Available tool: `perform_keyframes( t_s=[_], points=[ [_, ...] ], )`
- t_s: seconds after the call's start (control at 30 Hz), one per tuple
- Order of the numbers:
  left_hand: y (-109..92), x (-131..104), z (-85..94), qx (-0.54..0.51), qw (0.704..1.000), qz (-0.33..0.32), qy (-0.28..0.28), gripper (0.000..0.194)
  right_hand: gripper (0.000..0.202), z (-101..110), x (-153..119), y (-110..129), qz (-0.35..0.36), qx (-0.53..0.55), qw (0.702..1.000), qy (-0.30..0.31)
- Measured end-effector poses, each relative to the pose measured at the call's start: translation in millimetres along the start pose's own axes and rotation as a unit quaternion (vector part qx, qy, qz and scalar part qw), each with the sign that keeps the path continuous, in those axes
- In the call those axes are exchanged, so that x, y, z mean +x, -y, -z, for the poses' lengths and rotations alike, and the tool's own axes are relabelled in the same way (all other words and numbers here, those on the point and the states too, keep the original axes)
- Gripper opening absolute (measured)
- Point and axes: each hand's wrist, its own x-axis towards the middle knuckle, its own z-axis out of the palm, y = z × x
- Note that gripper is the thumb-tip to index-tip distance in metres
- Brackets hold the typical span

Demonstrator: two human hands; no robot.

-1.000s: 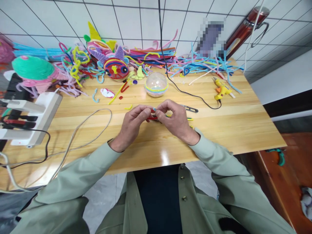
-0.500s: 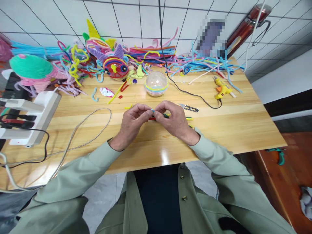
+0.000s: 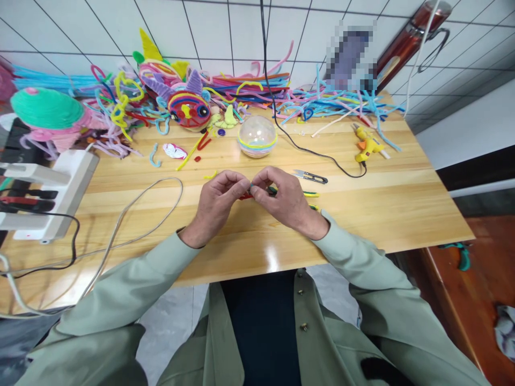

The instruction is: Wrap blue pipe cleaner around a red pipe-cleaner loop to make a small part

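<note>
As seen from the head view, pinching 1 small blue piece [image 3: 251, 186] between the fingertips of the left hand [image 3: 219, 201] and the right hand [image 3: 281, 198], both curled nearly together above the table [image 3: 241, 236]. Just below the fingertips, a red strip [image 3: 245, 196]; impossible to make out whether gripped or lying loose. Just beside the right hand, yellow-and-green strips [image 3: 311, 194], with thread snips [image 3: 310, 177] slightly beyond. Straight beyond both hands, a clear ball [image 3: 257, 128] with coloured bands around the lower part; farther beyond the left hand, a decorated ball [image 3: 187, 102] with 2 purple ears. Well to the right of the right hand, a yellow glue gun [image 3: 368, 145].

Judging by the pinch, probably in hand: fine shaping of the blue piece. For the next move, likely calling for steady fingertips and small, careful turns, without dropping the piece.
</note>
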Motion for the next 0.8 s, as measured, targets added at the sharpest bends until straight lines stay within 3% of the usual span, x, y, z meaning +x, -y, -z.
perform_keyframes(
  t_s=[0.37, 0.63, 0.8],
  points=[
    [-1.2, -0.3, -2.3, -0.028, 0.998, 0.052, 0.01, 0.046, 0.012, -2.5, -0.9, -2.7, -0.007, -0.012, 1.0, 0.008],
    [2.7, 3.6, -1.9, -0.056, 0.996, 0.065, 0.011, 0.067, 0.013, 11.5, 8.0, -0.7, -0.134, 0.063, 0.989, 0.028],
    [4.6, 2.8, -0.1, 0.008, 0.999, 0.043, 0.014, 0.052, 0.01, 8.4, 5.6, -0.4, -0.119, 0.046, 0.991, 0.043]
  ],
)
